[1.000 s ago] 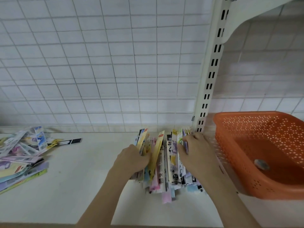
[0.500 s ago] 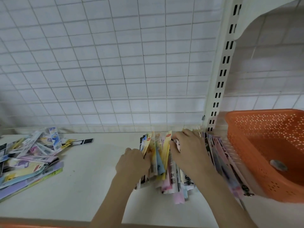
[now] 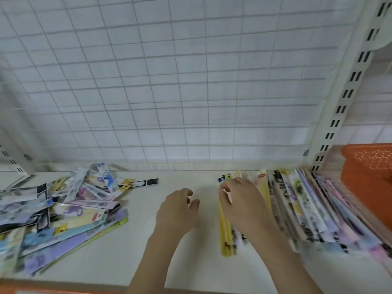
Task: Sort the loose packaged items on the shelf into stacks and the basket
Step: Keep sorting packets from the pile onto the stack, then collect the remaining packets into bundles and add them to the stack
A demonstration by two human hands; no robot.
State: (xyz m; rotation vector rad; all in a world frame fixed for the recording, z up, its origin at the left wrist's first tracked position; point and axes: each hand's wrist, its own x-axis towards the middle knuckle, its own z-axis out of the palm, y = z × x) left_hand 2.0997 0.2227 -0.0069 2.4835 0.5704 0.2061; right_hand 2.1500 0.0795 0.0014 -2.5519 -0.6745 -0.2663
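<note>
A row of long, thin colourful packets (image 3: 301, 209) stands on edge on the white shelf (image 3: 169, 262), fanned out and leaning right against the orange basket (image 3: 369, 166). My right hand (image 3: 241, 206) lies over the left end of this row, its fingertips curled round the leftmost packets, with yellow ones (image 3: 226, 234) beneath it. My left hand (image 3: 178, 209) hovers just left of the row, fingers loosely curled and holding nothing. A loose, untidy pile of packets (image 3: 63, 209) lies at the left of the shelf.
A white wire grid panel (image 3: 169, 81) backs the shelf. A slotted white upright (image 3: 343, 98) rises at the right, just behind the basket. Bare shelf surface lies between the loose pile and the row. The shelf's front edge runs along the bottom.
My left hand has let go of the row and drawn away to the left. The packets have spread and tipped rightward against the basket. My view has swung left.
</note>
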